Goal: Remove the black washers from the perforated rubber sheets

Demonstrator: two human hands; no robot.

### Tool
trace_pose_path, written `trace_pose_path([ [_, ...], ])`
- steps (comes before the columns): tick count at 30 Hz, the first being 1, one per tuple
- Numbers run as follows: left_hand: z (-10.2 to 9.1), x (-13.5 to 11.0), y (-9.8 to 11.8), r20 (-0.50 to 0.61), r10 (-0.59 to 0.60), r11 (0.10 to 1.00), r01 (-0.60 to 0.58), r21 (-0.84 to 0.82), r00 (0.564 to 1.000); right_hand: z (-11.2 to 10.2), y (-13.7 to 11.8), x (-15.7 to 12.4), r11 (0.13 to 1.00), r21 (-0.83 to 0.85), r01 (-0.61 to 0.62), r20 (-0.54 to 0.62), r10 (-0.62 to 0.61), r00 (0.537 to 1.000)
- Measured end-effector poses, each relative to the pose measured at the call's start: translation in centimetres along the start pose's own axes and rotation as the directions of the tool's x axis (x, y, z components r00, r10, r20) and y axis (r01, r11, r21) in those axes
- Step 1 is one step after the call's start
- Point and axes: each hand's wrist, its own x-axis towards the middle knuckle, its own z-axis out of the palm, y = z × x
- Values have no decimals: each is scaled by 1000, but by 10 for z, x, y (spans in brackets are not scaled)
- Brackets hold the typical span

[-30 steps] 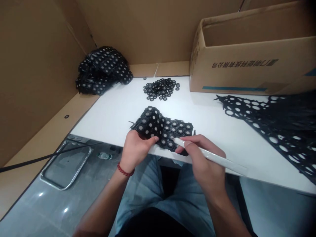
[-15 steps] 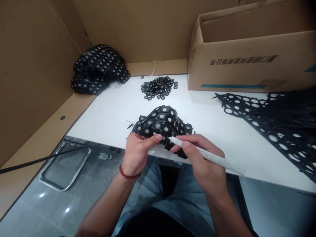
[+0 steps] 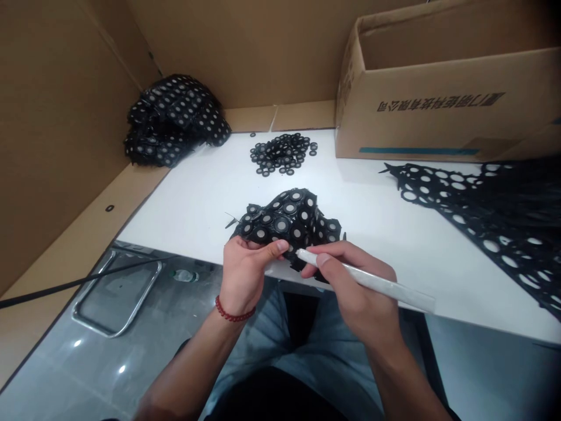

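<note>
A black rubber sheet with molded rings (image 3: 281,225) lies bunched at the table's front edge. My left hand (image 3: 246,263) pinches its near edge, thumb on top and the other fingers partly hidden beneath. Held like a pen in my right hand (image 3: 362,280) is a white pen-like tool (image 3: 390,289), its tip touching or very close to the sheet just right of my left thumb. The exact contact at the tip is too small to make out. Beyond the sheet lies a pile of loose black rings (image 3: 283,153).
A heap of ringed black sheets (image 3: 175,117) sits at the back left. Black sheets full of holes (image 3: 464,204) spread over the right side of the white table (image 3: 201,193). Behind them stands an open cardboard box (image 3: 438,126). One stray ring (image 3: 109,208) lies on the left cardboard.
The tool's tip has shifted slightly down and left along the sheet, with my right hand following. My left hand keeps its pinch. The view has tilted a little.
</note>
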Motion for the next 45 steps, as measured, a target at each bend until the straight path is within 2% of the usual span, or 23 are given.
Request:
trace_pose_path([
  [6,1,-2,-3,-32,49,996,-46,78,998,-4,-1,5,995,-85,-61,96,69,993],
  [9,3,-2,-5,-43,81,994,-78,81,996,-5,0,7,995,-84,-55,88,63,994],
  [11,3,-1,-5,-50,99,992,-95,80,994,-5,2,7,998,-48,-33,43,35,998],
  [14,1,2,-5,-65,138,989,-134,67,988,-6,4,4,999,48,2,-127,5,992],
  [17,-2,2,-3,-98,184,967,-162,199,978,-6,2,1,998,61,-2,-225,16,974],
  [19,-3,1,-1,-119,207,903,-143,406,971,-6,0,0,1000,20,-15,-222,19,975],
  [21,-3,0,2,-119,226,775,-105,623,967,-6,-1,-1,1000,-2,-20,-205,19,979],
  [23,-3,0,5,-64,210,648,-90,756,976,-7,0,0,1000,-13,-15,-167,13,986],
  [24,-3,1,8,-27,188,618,-97,780,982,-8,1,0,1000,-20,-10,-143,7,990],
  [25,-4,2,10,7,164,621,-109,776,986,-8,2,0,1000,-29,-7,-118,4,993],
  [27,-5,3,13,62,113,708,-124,696,992,-10,4,1,999,-47,-2,-75,-1,997],
  [30,-7,3,13,125,57,894,-107,436,991,-10,6,1,998,-57,13,-39,-15,999],
  [32,-7,1,11,168,33,961,-77,267,985,-10,5,1,999,-45,22,-27,-23,999],
  [35,-7,-1,8,192,16,989,-43,139,981,-10,4,0,999,-20,25,-7,-25,1000],
  [41,-4,-3,9,205,-6,998,-8,70,979,-8,2,-1,1000,-6,22,-45,-22,999],
  [45,-3,-3,9,199,-17,1000,19,-8,980,-7,1,-1,1000,-5,8,-21,-8,1000],
])
